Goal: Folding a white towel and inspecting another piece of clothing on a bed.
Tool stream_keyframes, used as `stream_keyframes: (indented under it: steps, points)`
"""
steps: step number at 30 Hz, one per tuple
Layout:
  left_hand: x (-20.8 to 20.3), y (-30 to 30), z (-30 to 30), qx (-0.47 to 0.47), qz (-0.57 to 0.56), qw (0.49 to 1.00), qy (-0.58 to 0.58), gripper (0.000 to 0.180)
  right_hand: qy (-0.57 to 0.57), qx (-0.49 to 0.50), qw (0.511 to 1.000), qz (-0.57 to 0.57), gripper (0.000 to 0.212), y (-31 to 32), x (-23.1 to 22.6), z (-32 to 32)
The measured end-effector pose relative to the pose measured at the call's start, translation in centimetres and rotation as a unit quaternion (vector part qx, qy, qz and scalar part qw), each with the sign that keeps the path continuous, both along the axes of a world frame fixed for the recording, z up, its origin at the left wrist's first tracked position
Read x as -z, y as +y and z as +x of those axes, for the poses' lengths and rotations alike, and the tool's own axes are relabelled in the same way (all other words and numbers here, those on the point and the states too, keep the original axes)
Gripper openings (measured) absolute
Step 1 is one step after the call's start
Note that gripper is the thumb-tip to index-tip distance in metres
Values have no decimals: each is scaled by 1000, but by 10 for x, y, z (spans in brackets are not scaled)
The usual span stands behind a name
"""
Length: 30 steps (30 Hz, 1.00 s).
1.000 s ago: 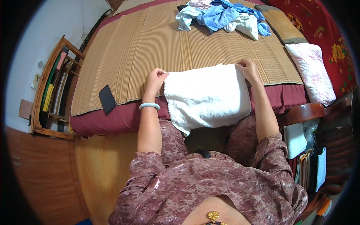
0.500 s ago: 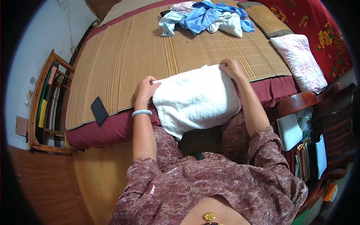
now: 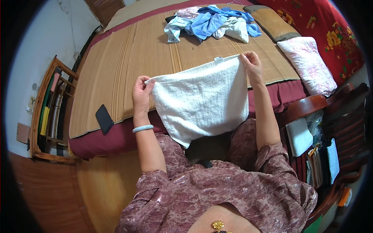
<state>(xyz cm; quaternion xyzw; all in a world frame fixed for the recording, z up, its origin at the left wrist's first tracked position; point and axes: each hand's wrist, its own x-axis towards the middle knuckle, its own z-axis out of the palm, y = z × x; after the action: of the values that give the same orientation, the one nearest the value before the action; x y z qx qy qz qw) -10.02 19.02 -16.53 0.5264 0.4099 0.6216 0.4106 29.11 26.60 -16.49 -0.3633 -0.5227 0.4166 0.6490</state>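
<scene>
The left hand (image 3: 143, 92) pinched one upper corner of a white terry towel (image 3: 202, 101), which hung before the bed (image 3: 101, 144); the right hand (image 3: 252, 66) pinched the other. A slack pinch could have dropped a corner.

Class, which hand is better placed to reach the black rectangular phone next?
Probably the left hand: it is nearer the phone than the right hand; both hold the white cloth towel.

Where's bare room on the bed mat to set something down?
Widest: left part of the bed mat, between the black phone and clothes pile. Another: between that pile and the white towel. Crowded: the far side at the pile, and the near edge, where left hand and right hand hold the towel.
</scene>
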Motion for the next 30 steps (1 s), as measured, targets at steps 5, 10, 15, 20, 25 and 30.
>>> stream_keyframes:
  steps: [5,10,15,20,25,30]
  points:
    - [-23,-17,21,40,89,995,11,11,-23,12,996,82,5,-34,-46,2]
    - [-25,-11,4,-20,94,992,-84,14,7,50,994,99,5,-48,-54,7]
    - [-29,-13,12,-14,79,997,-8,15,-45,-33,996,64,12,-50,-56,5]
    - [-56,-27,5,-63,100,992,-31,15,-117,-81,988,53,27,-65,-77,25]
    - [-129,-52,6,-102,197,972,71,14,-345,100,915,184,17,-82,-139,45]
    - [-197,-74,22,-146,320,927,131,16,-196,75,950,233,19,-102,-179,18]
